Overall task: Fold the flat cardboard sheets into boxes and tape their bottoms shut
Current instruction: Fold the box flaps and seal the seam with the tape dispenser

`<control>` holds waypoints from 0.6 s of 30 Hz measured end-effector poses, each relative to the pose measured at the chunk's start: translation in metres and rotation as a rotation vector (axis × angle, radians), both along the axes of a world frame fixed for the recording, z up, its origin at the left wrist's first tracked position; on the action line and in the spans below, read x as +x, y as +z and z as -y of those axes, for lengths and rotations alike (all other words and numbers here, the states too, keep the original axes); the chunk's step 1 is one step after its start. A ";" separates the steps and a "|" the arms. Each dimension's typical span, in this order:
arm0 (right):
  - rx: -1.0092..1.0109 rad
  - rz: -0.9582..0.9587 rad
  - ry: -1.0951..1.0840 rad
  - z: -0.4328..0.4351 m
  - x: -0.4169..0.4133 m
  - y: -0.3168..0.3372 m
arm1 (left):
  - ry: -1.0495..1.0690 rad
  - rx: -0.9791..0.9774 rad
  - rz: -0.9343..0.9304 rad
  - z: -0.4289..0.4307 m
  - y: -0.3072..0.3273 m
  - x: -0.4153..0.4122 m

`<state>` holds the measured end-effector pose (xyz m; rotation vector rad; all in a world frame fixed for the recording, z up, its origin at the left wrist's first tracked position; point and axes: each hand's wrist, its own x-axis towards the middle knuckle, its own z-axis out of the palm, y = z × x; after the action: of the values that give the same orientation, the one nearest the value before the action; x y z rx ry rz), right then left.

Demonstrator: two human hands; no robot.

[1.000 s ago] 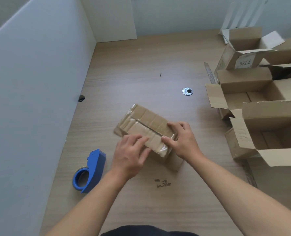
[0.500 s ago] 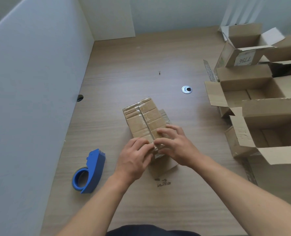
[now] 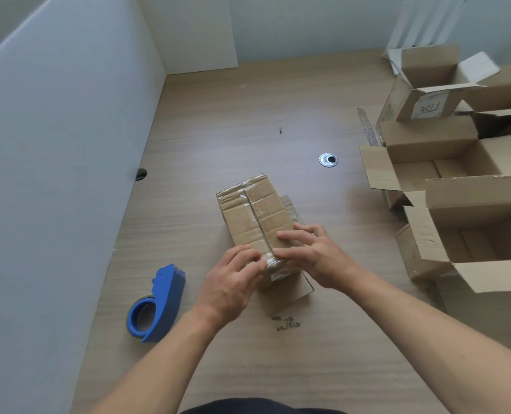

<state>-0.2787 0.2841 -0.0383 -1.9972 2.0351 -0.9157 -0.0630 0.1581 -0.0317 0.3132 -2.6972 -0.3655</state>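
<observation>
The blue plastic tape dispenser (image 3: 158, 306) lies where it lay a second ago, at the left on the table, untouched. Beside it the left hand (image 3: 233, 282) has moved in to the near end of the small brown cardboard box (image 3: 254, 216). Its fingers are bent, with the tips pressing the tape end over that edge; I cannot tell whether the thumb pinches. The box has been turned from a slant so that its taped seam runs away from the person, bottom up in the table's middle. The right hand (image 3: 314, 255) lies flat on the box, fingers stretched and gripping nothing. I judge this bottom nearly sealed. A white partition wall (image 3: 54, 174) borders the pale wood-grain table (image 3: 218, 115) on the left. A round metal cable grommet (image 3: 328, 160) is set beyond the box, and open brown cardboard boxes (image 3: 457, 204) are crowded together at the right.
</observation>
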 end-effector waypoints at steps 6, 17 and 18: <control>0.172 0.178 -0.008 -0.006 -0.005 0.007 | 0.122 0.300 -0.063 -0.006 -0.019 0.006; 0.199 0.483 -0.107 -0.007 0.004 0.012 | 0.286 0.501 -0.043 -0.006 -0.015 0.008; 0.186 0.603 -0.137 -0.007 0.009 0.015 | 0.318 0.554 -0.055 -0.011 -0.011 0.004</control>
<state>-0.2701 0.2911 -0.0231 -1.2891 1.8313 -1.1329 -0.0585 0.1688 -0.0431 0.8579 -2.3891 -0.9999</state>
